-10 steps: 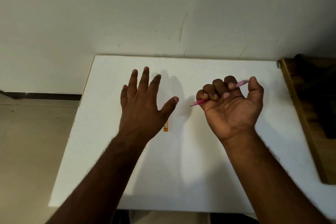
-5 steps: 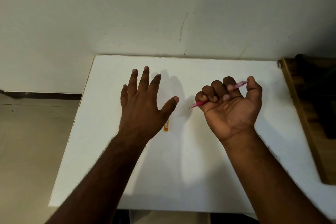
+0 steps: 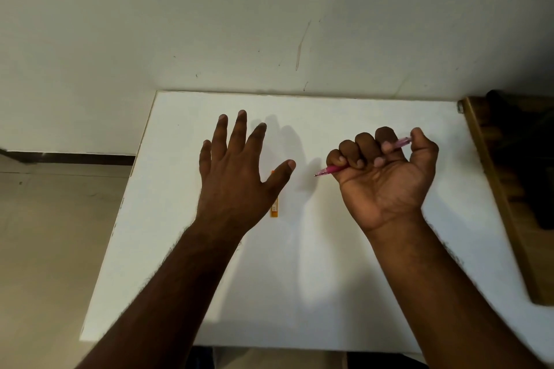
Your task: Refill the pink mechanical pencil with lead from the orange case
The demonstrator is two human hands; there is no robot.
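Observation:
My right hand [image 3: 386,177] is closed in a fist around the pink mechanical pencil [image 3: 331,170], palm toward me. The pencil's tip points left and slightly down; its back end sticks out by my thumb. My left hand [image 3: 236,177] hovers flat over the white table [image 3: 329,278], fingers spread, holding nothing. The slim orange lead case [image 3: 275,209] lies on the table under that hand's thumb side, mostly hidden; only its near end and a sliver by the thumb show.
A white wall rises right behind the table's far edge. A dark wooden piece of furniture [image 3: 509,204] borders the table on the right. Tiled floor [image 3: 45,249] lies beyond the left edge.
My right hand with the pencil has drifted slightly left and down. My left hand has stayed spread above the case.

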